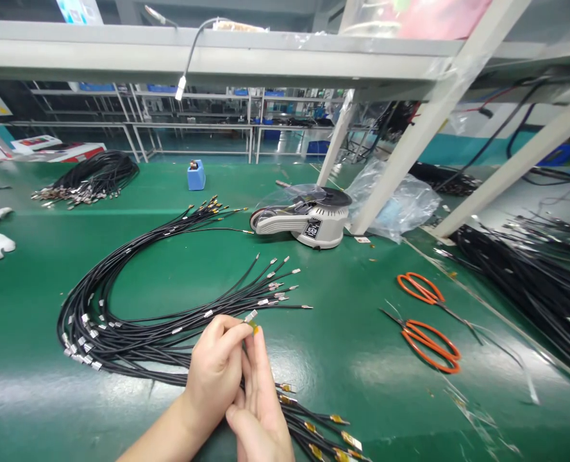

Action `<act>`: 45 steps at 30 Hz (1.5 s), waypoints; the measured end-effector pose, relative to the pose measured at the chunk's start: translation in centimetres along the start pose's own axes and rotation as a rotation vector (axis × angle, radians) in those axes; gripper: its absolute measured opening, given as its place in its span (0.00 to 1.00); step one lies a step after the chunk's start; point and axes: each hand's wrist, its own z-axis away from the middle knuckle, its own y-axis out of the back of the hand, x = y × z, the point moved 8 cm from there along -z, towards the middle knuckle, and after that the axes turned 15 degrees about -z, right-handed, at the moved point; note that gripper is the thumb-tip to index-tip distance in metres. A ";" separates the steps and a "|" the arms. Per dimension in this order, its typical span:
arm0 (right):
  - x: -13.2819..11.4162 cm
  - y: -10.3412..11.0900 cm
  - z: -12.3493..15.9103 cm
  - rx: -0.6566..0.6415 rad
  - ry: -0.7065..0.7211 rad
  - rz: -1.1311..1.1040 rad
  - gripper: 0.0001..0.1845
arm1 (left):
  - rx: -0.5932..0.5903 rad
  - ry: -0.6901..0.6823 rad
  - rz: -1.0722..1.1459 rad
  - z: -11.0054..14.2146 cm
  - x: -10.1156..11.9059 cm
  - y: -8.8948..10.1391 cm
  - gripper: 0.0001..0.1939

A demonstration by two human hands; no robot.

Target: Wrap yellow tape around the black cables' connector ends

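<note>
My left hand (215, 366) is closed in a pinch on the end of a black cable, whose silver metal connector (251, 316) sticks out above the fingers. Against it is my right hand (263, 404), its forefinger straight and its fingertip pressing a small piece of yellow tape (252, 325) at the cable end. Most of the held cable is hidden behind the hands. A curved bundle of black cables (116, 269) with white labels lies around and beneath them. Several cable ends wrapped in yellow tape (311, 427) emerge below my right hand.
A grey tape dispenser (318, 224) stands beyond the bundle, near a blue holder (196, 176). Two orange-handled scissors (433, 346) lie to the right. More black cables (520, 282) lie along the right side, another coil (92, 173) at far left. A shelf beam (217, 61) crosses above.
</note>
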 end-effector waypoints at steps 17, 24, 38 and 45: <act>-0.1 -0.5 0.0 0.018 -0.001 0.007 0.52 | 0.007 0.044 0.031 0.0 -0.4 0.0 0.12; -0.5 -0.5 0.1 0.006 0.001 0.051 0.51 | 0.016 0.062 0.043 0.1 -0.5 0.0 0.12; -2.4 0.8 0.2 0.112 0.082 0.067 0.35 | 0.020 0.119 -0.004 -0.4 -0.7 0.1 0.10; -7.7 -1.4 -1.4 0.268 0.160 0.521 0.18 | 0.001 0.067 -0.040 -0.9 0.0 0.2 0.07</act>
